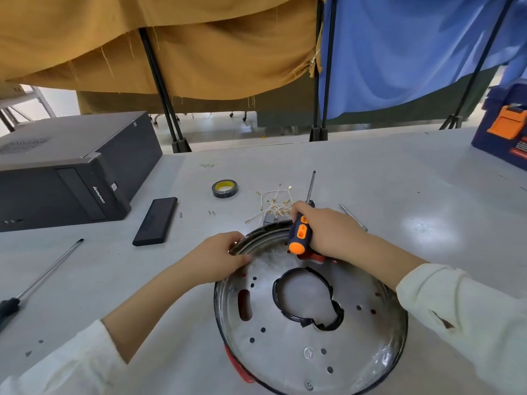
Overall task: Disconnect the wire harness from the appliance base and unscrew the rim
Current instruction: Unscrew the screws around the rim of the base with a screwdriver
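1. The appliance base [310, 323], a round metal plate with a raised rim [256, 238], lies flat on the grey table [399, 181], near the front edge and right of centre.
2. The left hand [216, 259] grips the rim at its far-left edge, fingers [238, 259] curled over the lip with the thumb on the outer side.
3. The right hand [328, 229] is wrapped round the blue-and-orange handle of a screwdriver [299, 232]; the shaft points away from the person, and the handle's butt hangs over the far part of the base.
4. The wire harness [273, 205], a loose tangle of pale wires with small metal terminals, lies on the table just beyond the base, apart from it and partly behind the right hand.
5. A roll of black tape [224, 188] sits left of the harness.
6. A flat black case [155, 220] lies further left, with a few small screws [211, 213] between it and the harness.
7. A dark computer tower [68, 172] lies on its side at the far left.
8. A long screwdriver [42, 280] lies near the left edge.
9. A thin metal tool [352, 216] shows just beyond the right wrist.
10. A blue-and-orange toolbox [504, 124] stands at the far right.
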Tool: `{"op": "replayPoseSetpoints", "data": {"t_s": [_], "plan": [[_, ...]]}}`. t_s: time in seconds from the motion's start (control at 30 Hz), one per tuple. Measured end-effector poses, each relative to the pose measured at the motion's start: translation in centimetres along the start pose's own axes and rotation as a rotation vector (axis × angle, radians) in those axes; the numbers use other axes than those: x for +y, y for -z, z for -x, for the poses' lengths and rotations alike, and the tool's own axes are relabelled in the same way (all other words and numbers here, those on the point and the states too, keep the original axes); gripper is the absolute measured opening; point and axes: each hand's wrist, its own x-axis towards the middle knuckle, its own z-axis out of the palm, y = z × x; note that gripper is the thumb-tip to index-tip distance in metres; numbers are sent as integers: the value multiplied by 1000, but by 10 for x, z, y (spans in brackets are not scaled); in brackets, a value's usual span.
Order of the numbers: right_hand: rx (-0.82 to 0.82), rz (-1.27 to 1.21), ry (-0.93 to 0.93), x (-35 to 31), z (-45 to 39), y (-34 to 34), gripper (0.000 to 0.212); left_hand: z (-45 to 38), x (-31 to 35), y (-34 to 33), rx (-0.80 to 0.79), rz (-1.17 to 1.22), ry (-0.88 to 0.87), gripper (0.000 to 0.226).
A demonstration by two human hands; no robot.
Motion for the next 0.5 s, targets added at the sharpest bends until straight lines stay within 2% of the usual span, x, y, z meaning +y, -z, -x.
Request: {"op": "replayPoseSetpoints", "data": {"t_s": [0.1,0.2,0.33,0.4,0.5], "plan": [[-8,18,28,1,1,1,41,-8,4,-2,32,-49,-48,16],[1,-19,62,-2,-4,1,35,-21,8,-2,45,-101,-90,23],[-120,-178,182,-10,-11,2,30,-36,20,1,-18,-127,-189,17],[-152,-171,206,-14,-14,3,29,-39,24,-1,24,-101,-220,28],[-134,-89,172,-11,-16,4,29,-34,19,-2,130,-54,-164,39]]}}
